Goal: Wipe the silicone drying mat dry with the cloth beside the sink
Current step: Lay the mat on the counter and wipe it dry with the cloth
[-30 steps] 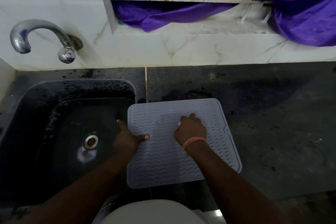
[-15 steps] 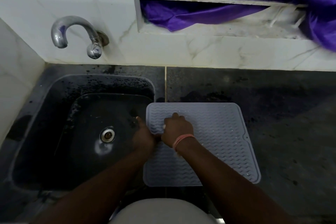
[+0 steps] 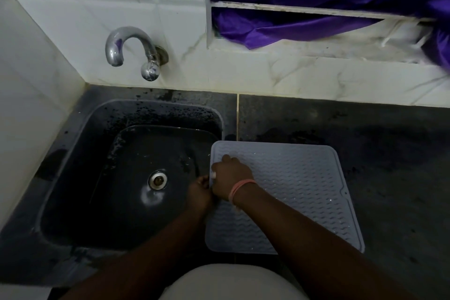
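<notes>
From the head camera we see the grey silicone drying mat [image 3: 287, 192] lying flat on the dark counter [image 3: 365, 134], its left edge at the right rim of the black sink [image 3: 73, 153]. Our right hand [image 3: 231, 181], a pink band at the wrist, sits curled on the mat's left edge; a speck of white shows at the fingers, too small for us to name. Our left hand [image 3: 201, 192] pinches that same edge from the sink side, touching the right hand. Droplets glint on the mat's right half, so we judge the wiping unfinished; next we would carry strokes towards the far and right edges. No cloth is plainly visible. A chrome tap [image 3: 132, 52] stands above the sink's far rim. We can read no brand or writing.
</notes>
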The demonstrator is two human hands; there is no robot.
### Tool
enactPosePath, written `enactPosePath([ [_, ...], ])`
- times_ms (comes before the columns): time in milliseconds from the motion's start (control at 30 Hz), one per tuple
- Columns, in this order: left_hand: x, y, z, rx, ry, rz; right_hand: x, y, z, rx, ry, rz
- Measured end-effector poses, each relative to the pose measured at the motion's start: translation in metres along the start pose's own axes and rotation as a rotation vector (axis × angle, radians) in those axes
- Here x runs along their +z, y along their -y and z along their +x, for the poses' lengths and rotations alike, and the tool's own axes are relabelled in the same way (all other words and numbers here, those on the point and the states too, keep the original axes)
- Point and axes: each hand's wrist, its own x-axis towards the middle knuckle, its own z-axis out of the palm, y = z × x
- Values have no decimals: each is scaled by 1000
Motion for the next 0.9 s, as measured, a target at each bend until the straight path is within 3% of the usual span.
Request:
enactPosePath([
  [100, -2, -3, -3, -24, 27, -85, 1, -1, -1, 1, -19, 117],
  [233, -3, 2, 0, -80, 126, -109, 9, -46, -26, 113, -137, 449],
  [400, 5, 1, -2, 137, 145, 67, 17, -134, -87, 439, -440, 727],
  [467, 10, 1, -5, 263, 123, 192, 15, -171, -108, 556, -537, 696],
  [567, 7, 6, -5, 353, 99, 376, 14, -215, -123, 696, -539, 565],
  [733, -1, 8, 0, 298, 124, 538, 12, -235, -123, 732, -433, 307],
  [900, -6, 10, 3, 302, 108, 699, 6, -217, -119, 757, -327, 220],
])
